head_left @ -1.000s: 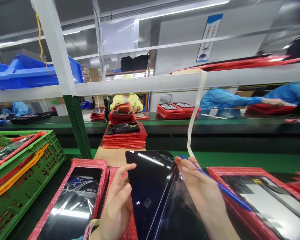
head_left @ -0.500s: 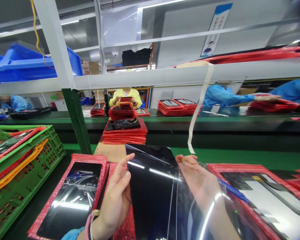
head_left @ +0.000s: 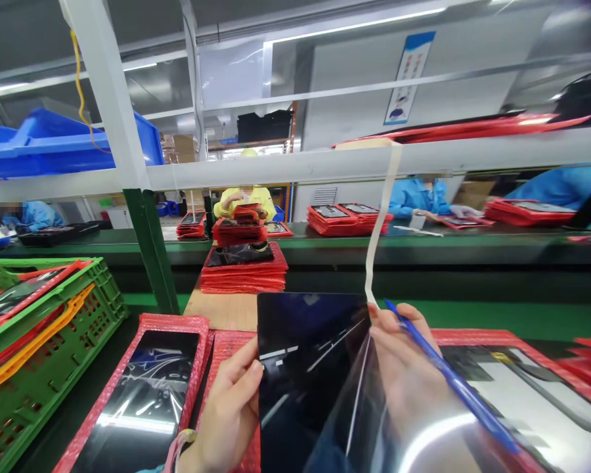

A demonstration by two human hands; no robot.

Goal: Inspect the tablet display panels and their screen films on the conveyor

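Observation:
A glossy black screen panel (head_left: 300, 368) stands tilted in front of me. My left hand (head_left: 231, 414) grips its left edge, thumb on the glass. My right hand (head_left: 404, 368) pinches the panel's upper right corner, where a clear protective film (head_left: 374, 420) peels away from the glass. A blue pen (head_left: 453, 381) lies along the right hand, held between its fingers and pointing up-left. A strip of pale tape (head_left: 381, 217) hangs from the shelf down to my right fingers.
Screen panels in red bubble-wrap sleeves lie left (head_left: 148, 394) and right (head_left: 522, 381) of me. A green crate (head_left: 44, 355) stands at far left. Red sleeve stacks (head_left: 243, 266) sit ahead. Across the green belt (head_left: 423, 243), people in blue and yellow work.
The panel has tilted and its top edge has dropped a little. My right hand has moved right along the top corner, and the film has peeled further off the glass.

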